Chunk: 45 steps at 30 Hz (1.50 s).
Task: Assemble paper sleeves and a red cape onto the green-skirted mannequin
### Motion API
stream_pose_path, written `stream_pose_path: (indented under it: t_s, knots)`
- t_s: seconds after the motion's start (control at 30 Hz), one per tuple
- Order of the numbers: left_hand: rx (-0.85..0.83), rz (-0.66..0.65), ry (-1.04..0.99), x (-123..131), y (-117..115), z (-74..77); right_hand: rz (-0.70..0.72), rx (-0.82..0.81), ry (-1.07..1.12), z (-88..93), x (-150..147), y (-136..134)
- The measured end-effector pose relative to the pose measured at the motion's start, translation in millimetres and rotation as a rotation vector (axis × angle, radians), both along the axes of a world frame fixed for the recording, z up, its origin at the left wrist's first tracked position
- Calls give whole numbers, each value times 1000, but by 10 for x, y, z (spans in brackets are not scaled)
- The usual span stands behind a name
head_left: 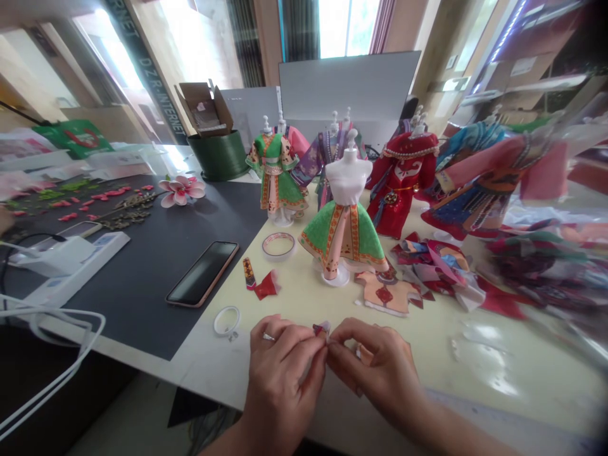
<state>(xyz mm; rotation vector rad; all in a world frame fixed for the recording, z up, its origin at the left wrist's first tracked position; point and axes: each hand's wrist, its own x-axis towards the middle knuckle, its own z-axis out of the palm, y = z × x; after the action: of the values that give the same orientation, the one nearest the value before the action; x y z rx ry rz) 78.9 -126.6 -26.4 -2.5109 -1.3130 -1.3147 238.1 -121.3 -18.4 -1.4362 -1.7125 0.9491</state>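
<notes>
My left hand (pixel 287 364) and my right hand (pixel 375 354) meet over the table's front part. Between their fingertips they pinch a small piece of patterned fabric (pixel 322 329), dark red and whitish; most of it is hidden by the fingers. A doll mannequin (pixel 349 177) with a bare white torso and a green and peach skirt (pixel 344 237) stands just beyond. Right of its base lies a flat peach garment piece (pixel 386 292). Two cut scraps, a red scrap (pixel 267 285) and a patterned strip (pixel 249 273), lie to the left, near a tape roll (pixel 278 244).
Several dressed doll mannequins (pixel 275 171) stand behind. Fabric scraps (pixel 446 266) pile up at right. A smaller tape ring (pixel 227 322), a phone (pixel 202 273), a power strip (pixel 78 269) with white cables and a pink flower (pixel 182 190) are at left. A green pot (pixel 219 155) holds an open box.
</notes>
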Motion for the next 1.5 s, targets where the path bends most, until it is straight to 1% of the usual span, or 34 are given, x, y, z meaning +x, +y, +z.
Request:
stream_pose_path:
  t_s: [0.13,0.23,0.3,0.4,0.5,0.57,0.7,0.8,1.0,1.1,1.17,1.37,1.5]
  knots:
    - [-11,-12,-25,12,-21,7,43,163,-34,-47,1,-24]
    - [-20,-17,-33,29,-10,16,46,190,-38,-56,-1,-39]
    - [-31,-17,-40,31,3,17,29,128,-25,-41,-7,-38]
    - [-89,-15,-70,16,16,12,0,-72,50,-4,-18,-19]
    - [-213,-22,-129,-2,22,9,3,-264,186,23,-20,7]
    - [-310,-28,-179,-7,24,18,8,-343,267,28,-19,15]
    - [-472,-27,-268,-4,26,60,1,-425,374,25,-17,10]
    - [-549,-33,-297,-1,29,80,2,-469,420,13,-14,9]
    - [-540,-60,-278,-3,30,70,43,-444,512,-76,-9,23]
    - [-533,-80,-273,-13,27,72,17,-441,494,-92,-13,15]
    - [-519,-76,-275,-18,25,70,11,-419,449,-68,-12,6]
    - [-435,-24,-281,-3,21,41,-15,-352,202,68,5,-7]
    - [-418,-26,-266,1,21,20,-10,-279,104,55,16,-2]
